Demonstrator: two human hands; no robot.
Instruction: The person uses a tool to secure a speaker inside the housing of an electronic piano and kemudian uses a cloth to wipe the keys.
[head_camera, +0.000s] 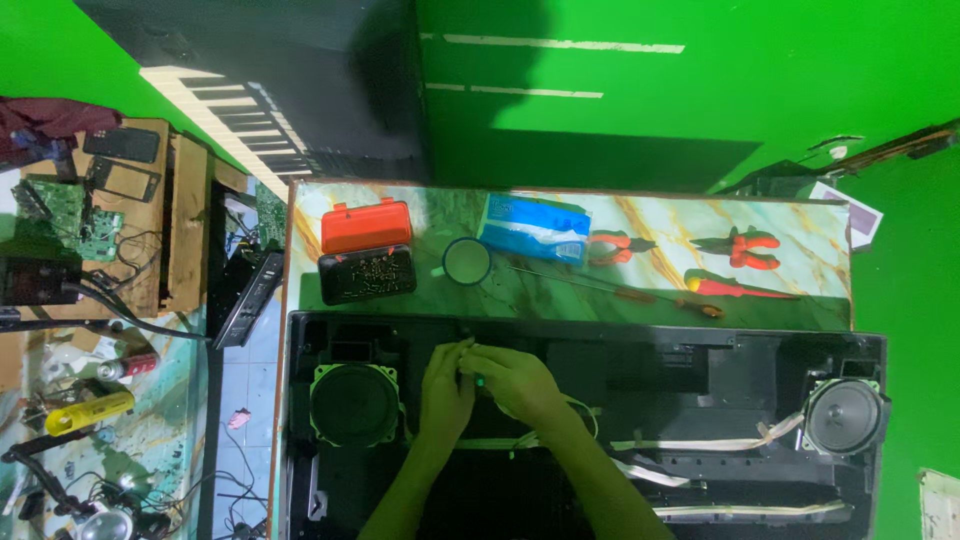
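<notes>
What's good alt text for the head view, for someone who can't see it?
Two bare hands, left hand and right hand, meet over an opened black keyboard case with a round speaker at each end. Behind lie pliers, a screwdriver and an open orange parts box.

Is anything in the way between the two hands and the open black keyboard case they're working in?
Nothing visible. The left hand and right hand already rest together on the keyboard case, fingers pinching something too small to identify. Pale ribbon cables lie beside them, not between.
</notes>
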